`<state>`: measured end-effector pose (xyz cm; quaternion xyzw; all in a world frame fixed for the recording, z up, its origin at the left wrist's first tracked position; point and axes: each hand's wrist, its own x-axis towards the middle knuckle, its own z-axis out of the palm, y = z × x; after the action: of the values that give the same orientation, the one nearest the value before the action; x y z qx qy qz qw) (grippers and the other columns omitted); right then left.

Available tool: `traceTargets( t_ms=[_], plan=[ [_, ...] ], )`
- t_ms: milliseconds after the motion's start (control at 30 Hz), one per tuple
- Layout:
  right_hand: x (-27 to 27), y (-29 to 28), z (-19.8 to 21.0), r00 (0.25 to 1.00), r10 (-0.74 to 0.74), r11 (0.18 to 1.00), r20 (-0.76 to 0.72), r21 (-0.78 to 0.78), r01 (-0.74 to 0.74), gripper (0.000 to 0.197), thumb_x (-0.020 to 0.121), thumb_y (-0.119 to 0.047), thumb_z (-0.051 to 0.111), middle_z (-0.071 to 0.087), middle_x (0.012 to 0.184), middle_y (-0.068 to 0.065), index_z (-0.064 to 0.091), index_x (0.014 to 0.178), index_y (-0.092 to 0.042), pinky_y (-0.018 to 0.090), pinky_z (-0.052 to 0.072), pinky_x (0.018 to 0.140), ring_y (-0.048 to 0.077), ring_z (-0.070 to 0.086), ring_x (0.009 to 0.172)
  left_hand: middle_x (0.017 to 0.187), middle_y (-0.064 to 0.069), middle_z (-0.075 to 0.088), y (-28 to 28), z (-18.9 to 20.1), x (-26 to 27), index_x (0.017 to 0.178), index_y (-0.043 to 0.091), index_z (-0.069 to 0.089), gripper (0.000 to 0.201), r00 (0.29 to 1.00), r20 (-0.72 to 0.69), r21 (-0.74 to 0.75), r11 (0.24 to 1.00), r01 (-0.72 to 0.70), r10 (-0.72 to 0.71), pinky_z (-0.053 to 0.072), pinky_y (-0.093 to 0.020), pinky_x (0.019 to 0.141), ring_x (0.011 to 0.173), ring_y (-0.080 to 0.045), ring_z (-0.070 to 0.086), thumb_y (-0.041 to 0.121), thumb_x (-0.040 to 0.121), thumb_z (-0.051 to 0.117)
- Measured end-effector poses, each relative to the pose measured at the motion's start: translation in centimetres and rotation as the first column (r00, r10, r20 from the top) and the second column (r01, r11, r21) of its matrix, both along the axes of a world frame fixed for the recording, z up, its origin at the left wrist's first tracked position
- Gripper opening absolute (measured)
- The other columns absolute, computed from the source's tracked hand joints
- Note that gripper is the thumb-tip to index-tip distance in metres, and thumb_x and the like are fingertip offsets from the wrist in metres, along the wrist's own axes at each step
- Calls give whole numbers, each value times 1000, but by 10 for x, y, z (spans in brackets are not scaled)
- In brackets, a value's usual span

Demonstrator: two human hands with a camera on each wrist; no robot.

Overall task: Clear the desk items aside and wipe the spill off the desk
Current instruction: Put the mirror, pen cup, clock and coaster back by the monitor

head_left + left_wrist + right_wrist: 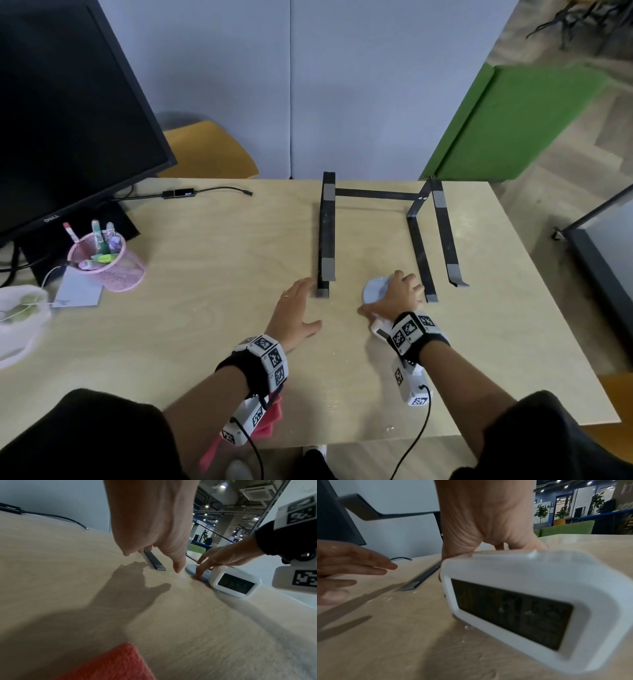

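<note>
My right hand (394,294) lies over a round pale blue coaster (374,289), one digit pressing its near edge (197,573) and the other fingers spread toward the stand's right leg. A white digital clock (378,329) stands on the desk under that wrist, close up in the right wrist view (530,608). My left hand (297,303) hovers flat with straight fingers (178,566) just left of the black laptop stand (327,240), holding nothing. A pink-red cloth (272,416) lies at the desk's near edge under my left wrist. Small white specks (145,572) dot the wood around the hands.
A pink mesh pen cup (109,262) with markers, a white card (78,291) and a monitor (68,120) stand at the left. A white bag (20,318) sits at the far left edge. A black cable adapter (181,193) lies along the desk's back.
</note>
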<state>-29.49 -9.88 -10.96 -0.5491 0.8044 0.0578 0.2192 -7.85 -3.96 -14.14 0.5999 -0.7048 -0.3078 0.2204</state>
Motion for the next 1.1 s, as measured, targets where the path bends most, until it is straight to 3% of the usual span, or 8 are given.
traceTargets(
  t_ms=[167,267,467,567,633,767,933,1100],
  plan=[
    [-2,2,14,998,-30,988,53,-148,38,102,44,-49,84,32,122,14,36,123,-6,38,42,80,35,39,109,139,-4,41,-9,14,10,139,8,36,52,987,-112,-37,992,-119,114,36,-35,110,129,-17,43,24,92,53],
    [2,-8,36,982,12,945,189,-322,50,100,49,-45,84,32,124,18,35,126,-3,43,41,88,37,36,110,129,-5,48,-22,34,14,130,8,45,46,959,-204,-110,969,-223,197,39,-34,106,121,-19,47,38,95,36],
    [47,-32,111,937,270,814,222,-573,-99,101,48,-37,86,29,129,16,35,130,-8,46,41,86,35,30,117,116,0,57,-58,91,3,115,13,56,25,817,-519,-78,938,-338,252,46,-34,93,105,-12,55,27,99,42],
    [81,-36,131,897,403,734,183,-650,-197,99,45,-40,83,32,124,15,39,128,-9,43,43,82,33,33,111,110,-3,64,-70,116,-2,112,15,58,23,748,-626,-39,950,-309,218,48,-23,85,99,-10,60,28,99,45],
    [103,-35,132,876,458,694,150,-677,-246,92,50,-46,75,34,122,15,40,127,-9,46,46,80,32,35,107,98,0,64,-74,128,-1,112,11,56,21,739,-645,-50,955,-293,193,48,-15,76,86,-6,60,24,99,47],
    [135,-28,127,845,524,674,107,-659,-334,87,57,-45,72,35,122,15,40,129,-8,45,46,80,33,38,104,95,-3,61,-70,127,19,109,5,54,19,709,-646,-10,926,-379,283,48,-30,77,86,-16,58,19,97,50],
    [162,-15,116,779,613,699,135,-553,-454,102,55,-42,81,32,129,12,32,139,-12,46,43,87,33,36,115,95,-7,56,-50,106,65,111,-4,53,22,702,-570,57,873,-484,427,43,-16,64,84,-19,52,13,97,48],
    [179,0,103,758,640,708,128,-482,-516,101,58,-39,81,30,134,9,29,141,-16,45,36,93,30,32,122,111,-15,56,-17,76,127,124,-5,48,50,562,-436,250,695,-674,703,49,-44,84,100,-28,53,31,89,52]
  ],
)
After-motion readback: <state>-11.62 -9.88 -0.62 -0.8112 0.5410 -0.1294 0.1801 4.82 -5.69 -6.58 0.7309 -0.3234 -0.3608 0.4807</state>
